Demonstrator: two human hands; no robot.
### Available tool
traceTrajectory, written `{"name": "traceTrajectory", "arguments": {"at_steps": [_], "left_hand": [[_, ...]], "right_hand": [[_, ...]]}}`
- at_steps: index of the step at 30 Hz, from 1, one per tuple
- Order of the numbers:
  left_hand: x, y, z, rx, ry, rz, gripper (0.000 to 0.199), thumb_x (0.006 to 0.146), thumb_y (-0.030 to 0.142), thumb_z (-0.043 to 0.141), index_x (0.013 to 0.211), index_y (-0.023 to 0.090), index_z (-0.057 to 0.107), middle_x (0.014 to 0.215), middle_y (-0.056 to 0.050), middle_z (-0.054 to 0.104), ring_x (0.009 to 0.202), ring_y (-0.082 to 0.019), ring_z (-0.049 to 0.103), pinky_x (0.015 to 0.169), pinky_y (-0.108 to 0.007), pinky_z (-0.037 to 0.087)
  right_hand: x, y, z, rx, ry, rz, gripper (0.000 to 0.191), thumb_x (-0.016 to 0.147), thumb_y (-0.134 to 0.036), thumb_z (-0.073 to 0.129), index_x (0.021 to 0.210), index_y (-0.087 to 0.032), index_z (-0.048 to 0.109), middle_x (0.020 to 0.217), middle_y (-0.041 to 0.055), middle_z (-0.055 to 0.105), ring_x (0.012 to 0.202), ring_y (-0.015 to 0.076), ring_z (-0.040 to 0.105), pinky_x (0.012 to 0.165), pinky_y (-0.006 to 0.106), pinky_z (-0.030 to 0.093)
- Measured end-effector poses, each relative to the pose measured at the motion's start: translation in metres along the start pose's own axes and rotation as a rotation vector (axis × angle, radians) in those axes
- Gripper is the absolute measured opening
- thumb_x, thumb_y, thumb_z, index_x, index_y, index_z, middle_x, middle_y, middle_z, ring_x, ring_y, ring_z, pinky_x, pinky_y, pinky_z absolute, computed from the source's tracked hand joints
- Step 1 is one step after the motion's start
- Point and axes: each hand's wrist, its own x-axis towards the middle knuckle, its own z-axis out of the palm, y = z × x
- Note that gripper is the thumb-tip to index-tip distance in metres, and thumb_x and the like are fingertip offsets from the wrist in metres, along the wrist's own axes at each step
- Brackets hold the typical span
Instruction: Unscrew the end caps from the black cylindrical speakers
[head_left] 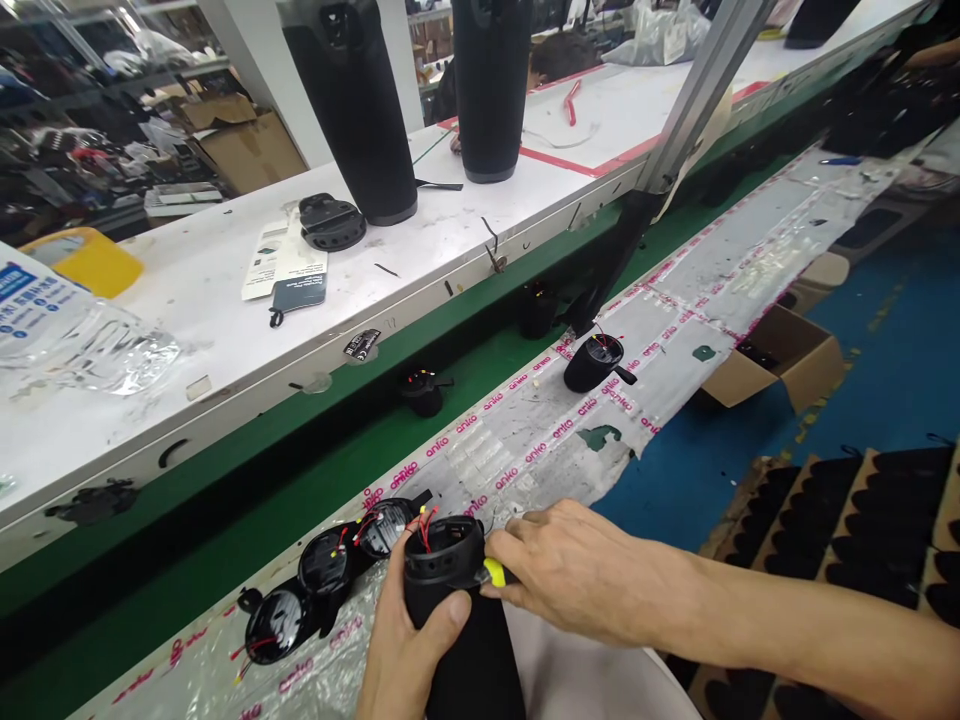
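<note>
A black cylindrical housing (469,650) stands slightly tilted at the bottom centre, its open top showing red wires. My left hand (420,635) is wrapped round its left side, thumb across the front. Pinched in my right hand (566,570) is a small yellow-handled tool (494,572), its tip touching the housing just below the rim. Left of the housing, several black round parts with red wires, one of them a glossy part (276,625), lie on the plastic-covered bench (495,470).
Farther along the bench is another wired cylinder (592,362). The raised white shelf (375,290) holds tall black cylinders (491,90), a black cap (332,222) and yellow tape (86,260). A metal post (697,90) rises beyond. Cartons (806,355) are at right.
</note>
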Motion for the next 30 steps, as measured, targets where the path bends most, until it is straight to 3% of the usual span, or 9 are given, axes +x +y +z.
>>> {"name": "traceTrajectory", "arguments": {"at_steps": [16,25,30], "left_hand": [[0.002,0.001,0.005,-0.006,0.003,-0.026,0.087,0.065,0.059,0.086,0.139,0.024,0.058,0.132,-0.01,0.071,0.129,-0.039,0.06,0.116,-0.047,0.04],[0.0009,0.0016,0.0049,0.011,0.011,-0.019,0.084,0.066,0.058,0.086,0.138,0.024,0.059,0.133,-0.01,0.071,0.13,-0.039,0.06,0.115,-0.047,0.039],[0.0003,0.0027,0.0059,0.061,0.026,0.0,0.086,0.067,0.058,0.084,0.14,0.022,0.056,0.137,-0.01,0.069,0.136,-0.038,0.054,0.116,-0.046,0.039]], "right_hand": [[-0.0017,0.0041,0.0002,-0.002,-0.011,0.001,0.026,0.103,-0.045,0.059,0.099,-0.021,0.05,0.078,0.001,0.067,0.064,0.0217,0.065,0.05,0.036,0.02],[-0.0018,0.005,-0.0047,-0.027,-0.02,-0.01,0.023,0.106,-0.043,0.053,0.1,-0.021,0.05,0.077,0.0013,0.067,0.062,0.0232,0.064,0.049,0.037,0.018],[-0.0023,0.0054,-0.0032,-0.046,-0.007,-0.013,0.023,0.105,-0.043,0.054,0.099,-0.021,0.05,0.077,0.001,0.066,0.061,0.0221,0.064,0.048,0.037,0.017]]}}
